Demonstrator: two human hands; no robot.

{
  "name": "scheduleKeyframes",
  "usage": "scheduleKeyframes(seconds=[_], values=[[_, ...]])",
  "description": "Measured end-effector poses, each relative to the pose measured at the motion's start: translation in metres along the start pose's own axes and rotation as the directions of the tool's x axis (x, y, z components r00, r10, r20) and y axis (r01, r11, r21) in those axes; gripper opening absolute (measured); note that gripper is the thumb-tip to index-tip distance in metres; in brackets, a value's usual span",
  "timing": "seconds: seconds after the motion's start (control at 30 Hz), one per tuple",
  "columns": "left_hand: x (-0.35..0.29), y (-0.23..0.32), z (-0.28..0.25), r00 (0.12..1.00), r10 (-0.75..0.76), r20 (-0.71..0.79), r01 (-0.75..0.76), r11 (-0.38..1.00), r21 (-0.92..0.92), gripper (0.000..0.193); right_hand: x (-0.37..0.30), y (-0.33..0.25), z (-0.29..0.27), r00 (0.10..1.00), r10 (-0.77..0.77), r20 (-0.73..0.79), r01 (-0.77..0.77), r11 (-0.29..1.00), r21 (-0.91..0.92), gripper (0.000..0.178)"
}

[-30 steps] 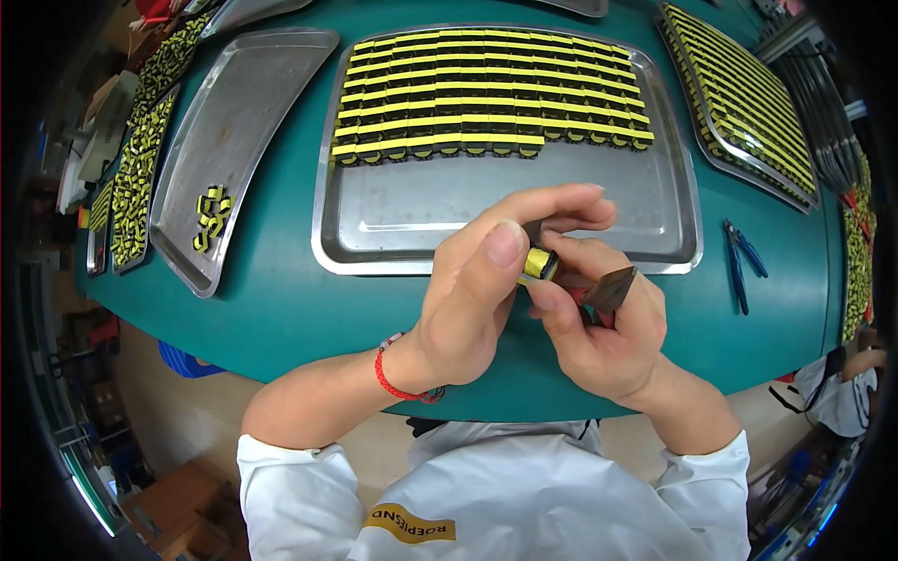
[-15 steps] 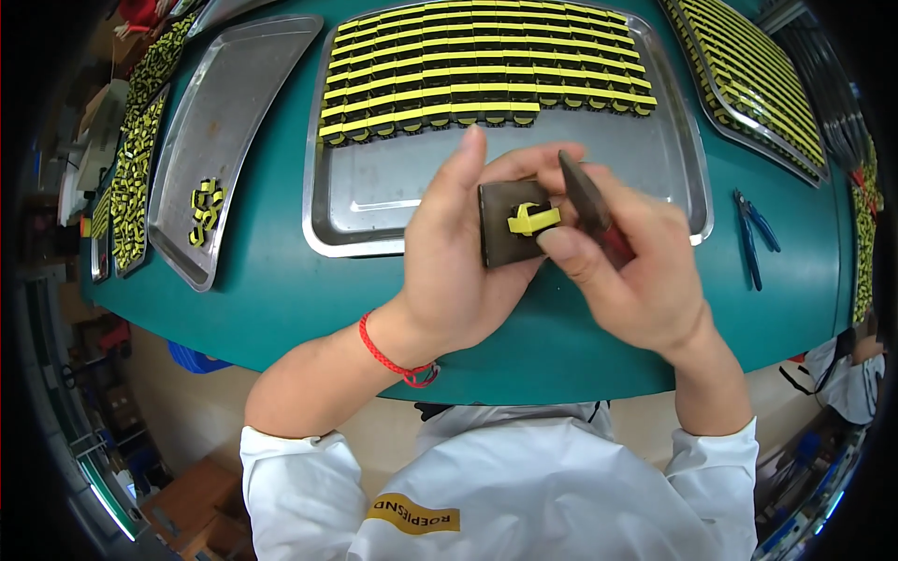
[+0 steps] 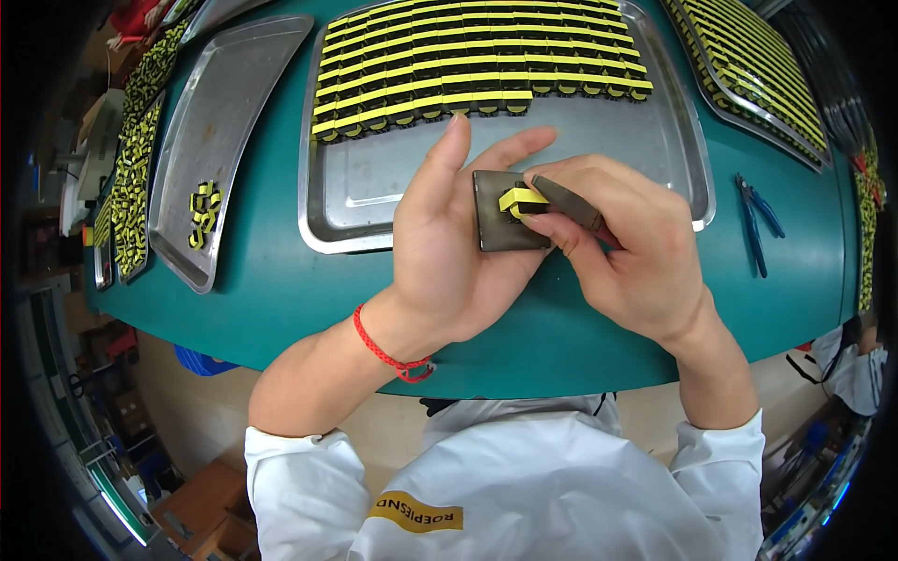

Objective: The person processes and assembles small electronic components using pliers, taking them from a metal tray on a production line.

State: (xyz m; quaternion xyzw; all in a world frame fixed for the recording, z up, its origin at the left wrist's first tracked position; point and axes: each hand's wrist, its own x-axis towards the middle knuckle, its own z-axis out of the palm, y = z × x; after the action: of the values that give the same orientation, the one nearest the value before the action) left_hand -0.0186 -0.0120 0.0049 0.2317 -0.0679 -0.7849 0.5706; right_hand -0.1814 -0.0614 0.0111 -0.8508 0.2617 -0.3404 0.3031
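A dark square plate [image 3: 492,234] lies across the fingers of my left hand [image 3: 432,245], whose thumb points up and away from it. On the plate sits a small yellow-and-black part [image 3: 520,199]. My right hand [image 3: 645,245] is closed around a tool with a dark tapered blade [image 3: 567,202] and a red handle mostly hidden in the palm. Its thumb tip and the blade's end meet the right side of the small part. Whether the thumb grips the part or only presses it I cannot tell.
Beyond my hands, a large metal tray [image 3: 664,140] carries rows of yellow-and-black parts [image 3: 468,70]. Another tray [image 3: 220,112] at left holds several loose parts [image 3: 203,215]. Blue-handled pliers [image 3: 756,226] lie at right, below a filled tray [image 3: 816,161]. A person's white sleeve [image 3: 856,379] shows at far right.
The blade has swung down from pointing upward and its end now reaches the small part. My right hand has turned over it, and the part sits slightly further left and up.
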Motion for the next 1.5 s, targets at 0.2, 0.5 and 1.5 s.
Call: scheduleKeyframes(seconds=[0.2, 0.5, 1.5], values=[[0.001, 0.000, 0.001, 0.999, -0.016, -0.039, 0.016, 1.000, 0.010, 0.075, -0.002, 0.003, -0.003, 0.999, 0.003, 0.032, -0.003, 1.000, -0.005, 0.021], [-0.001, -0.004, -0.001, 0.920, 0.381, 0.089, -0.370, 0.772, 0.517, 0.047, -0.005, -0.001, -0.014, 0.950, 0.295, 0.100, -0.312, 0.909, 0.275, 0.033], [-0.003, -0.004, 0.003, 0.815, 0.375, 0.441, -0.544, 0.234, 0.806, 0.059, -0.012, -0.001, 0.022, 0.968, 0.251, 0.021, -0.203, 0.726, 0.657, 0.030]])
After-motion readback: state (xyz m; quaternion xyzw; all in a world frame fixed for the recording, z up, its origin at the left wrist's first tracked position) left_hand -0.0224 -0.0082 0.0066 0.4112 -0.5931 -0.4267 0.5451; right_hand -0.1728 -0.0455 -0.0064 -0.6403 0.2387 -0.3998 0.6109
